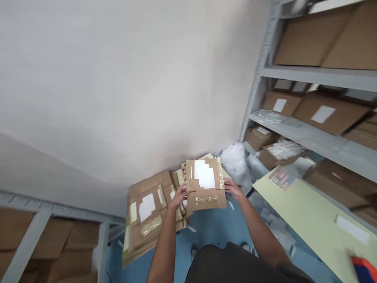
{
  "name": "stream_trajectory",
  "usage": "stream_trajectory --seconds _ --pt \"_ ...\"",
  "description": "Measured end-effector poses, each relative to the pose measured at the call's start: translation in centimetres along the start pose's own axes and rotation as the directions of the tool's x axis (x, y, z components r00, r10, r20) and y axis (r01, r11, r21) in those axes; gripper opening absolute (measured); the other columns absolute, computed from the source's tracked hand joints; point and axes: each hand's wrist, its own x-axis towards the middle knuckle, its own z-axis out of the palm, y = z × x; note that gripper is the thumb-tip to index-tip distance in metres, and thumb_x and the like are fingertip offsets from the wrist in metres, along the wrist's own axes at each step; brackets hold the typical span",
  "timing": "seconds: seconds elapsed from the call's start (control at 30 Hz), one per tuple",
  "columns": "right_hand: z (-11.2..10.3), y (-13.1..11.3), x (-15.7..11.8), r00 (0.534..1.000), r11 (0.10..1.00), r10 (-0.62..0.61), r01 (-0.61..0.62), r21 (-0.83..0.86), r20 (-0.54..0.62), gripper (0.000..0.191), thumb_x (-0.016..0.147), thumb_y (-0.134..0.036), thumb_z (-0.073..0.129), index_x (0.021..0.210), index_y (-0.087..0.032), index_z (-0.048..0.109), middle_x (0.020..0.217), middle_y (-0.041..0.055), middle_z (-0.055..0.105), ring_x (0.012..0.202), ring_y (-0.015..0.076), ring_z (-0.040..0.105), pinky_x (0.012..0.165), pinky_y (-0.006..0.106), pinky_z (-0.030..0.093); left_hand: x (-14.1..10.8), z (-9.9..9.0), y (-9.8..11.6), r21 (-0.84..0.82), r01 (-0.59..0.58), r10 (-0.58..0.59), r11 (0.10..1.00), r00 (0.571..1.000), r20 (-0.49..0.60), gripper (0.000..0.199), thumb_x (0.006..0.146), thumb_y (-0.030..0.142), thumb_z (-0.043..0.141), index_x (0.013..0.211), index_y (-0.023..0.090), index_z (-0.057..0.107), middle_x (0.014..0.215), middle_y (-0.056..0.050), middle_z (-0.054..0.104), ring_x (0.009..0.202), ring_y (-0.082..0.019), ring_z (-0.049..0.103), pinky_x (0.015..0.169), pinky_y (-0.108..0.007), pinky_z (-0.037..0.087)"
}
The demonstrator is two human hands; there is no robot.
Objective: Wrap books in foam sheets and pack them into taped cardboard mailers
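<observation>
A flattened cardboard box (193, 199) with white paper labels and strips of shiny tape is held out in front of me. My left hand (179, 196) grips its left edge, fingers partly behind the cardboard. At the right edge, my right hand (232, 188) has its fingers closed on the same piece. To the left of my left hand leans a stack of flattened cardboard boxes (138, 230), the front one carrying labels and tape. Behind the held box, part of a pale board (226, 177) shows against the wall.
Metal shelving (309, 76) with cardboard boxes rises at the right; another rack (100, 247) stands at the lower left. A pale green table (312, 212) lies to my right. White plastic bags (235, 161) are heaped by the wall, and paper scraps (191, 228) lie on the blue floor.
</observation>
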Motion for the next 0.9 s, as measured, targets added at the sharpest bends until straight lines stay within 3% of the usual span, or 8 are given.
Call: stream_trajectory --seconds 0.23,0.37,0.47,0.57,0.67,0.77,0.9 --pt "-17.6 -3.7 -6.7 0.962 0.983 -0.082 0.122 0.14 -0.26 0.056 0.059 -0.031 0.084 0.113 -0.027 0.072 0.098 0.003 0.074 0.093 0.0249 0.072 0.085 0.04 0.059 6.7 19.4 5.5 0.19 -0.07 0.016 0.979 0.963 0.269 0.093 0.071 0.062 0.083 0.151 0.026 0.05 0.125 -0.013 0.072 0.111 -0.028 0.072 0.09 -0.039 0.059" --pt "-26.9 -4.4 -12.6 0.884 0.964 -0.107 0.205 0.171 -0.456 0.056 0.057 -0.028 0.082 0.112 -0.026 0.072 0.093 0.0002 0.072 0.09 0.0234 0.07 0.084 0.04 0.058 9.7 32.0 7.0 0.195 -0.104 0.008 0.975 0.897 0.441 0.089 0.07 0.055 0.085 0.147 0.025 0.051 0.116 -0.011 0.074 0.11 -0.03 0.072 0.089 -0.041 0.059" --pt "-32.2 -4.1 -17.0 0.799 0.948 -0.116 0.267 0.175 -0.589 0.057 0.058 -0.03 0.082 0.114 -0.027 0.071 0.093 0.0008 0.071 0.091 0.0236 0.07 0.085 0.04 0.057 11.1 40.9 7.5 0.251 -0.127 -0.026 0.959 0.849 0.527 0.083 0.073 0.052 0.083 0.145 0.025 0.052 0.117 -0.011 0.074 0.111 -0.03 0.072 0.089 -0.042 0.059" --pt "-35.7 -3.1 -20.5 0.71 0.925 -0.11 0.329 0.19 -0.695 0.056 0.059 -0.031 0.081 0.113 -0.027 0.07 0.093 0.0016 0.071 0.092 0.0246 0.069 0.085 0.04 0.057 12.2 48.1 7.4 0.311 -0.157 -0.06 0.937 0.805 0.59 0.08 0.075 0.049 0.082 0.146 0.025 0.052 0.122 -0.012 0.072 0.109 -0.028 0.072 0.087 -0.039 0.059" --pt "-37.8 -1.7 -22.6 0.616 0.908 -0.092 0.375 0.188 -0.783 0.056 0.059 -0.031 0.078 0.114 -0.027 0.07 0.093 0.0018 0.071 0.091 0.0244 0.069 0.084 0.04 0.056 13.2 53.5 6.7 0.335 -0.185 -0.085 0.924 0.754 0.651 0.079 0.076 0.047 0.081 0.147 0.024 0.051 0.121 -0.011 0.072 0.103 -0.025 0.073 0.085 -0.037 0.059" --pt "-39.3 -0.2 -23.7 0.516 0.902 -0.06 0.395 0.176 -0.854 0.057 0.059 -0.031 0.076 0.115 -0.027 0.07 0.091 0.0015 0.07 0.086 0.0227 0.068 0.081 0.038 0.056 14.4 57.6 5.5 0.356 -0.212 -0.107 0.91 0.71 0.696 0.077 0.078 0.045 0.081 0.147 0.025 0.053 0.117 -0.009 0.072 0.101 -0.023 0.073 0.084 -0.034 0.058" --pt "-41.1 1.3 -23.9 0.405 0.907 0.002 0.385 0.173 -0.914 0.058 0.056 -0.032 0.074 0.113 -0.025 0.071 0.086 0.0001 0.068 0.081 0.021 0.067 0.078 0.037 0.056 16.6 61.6 3.7 0.378 -0.217 -0.151 0.9 0.658 0.738 0.075 0.077 0.038 0.082 0.146 0.024 0.055 0.112 -0.009 0.074 0.099 -0.023 0.073 0.079 -0.032 0.057"
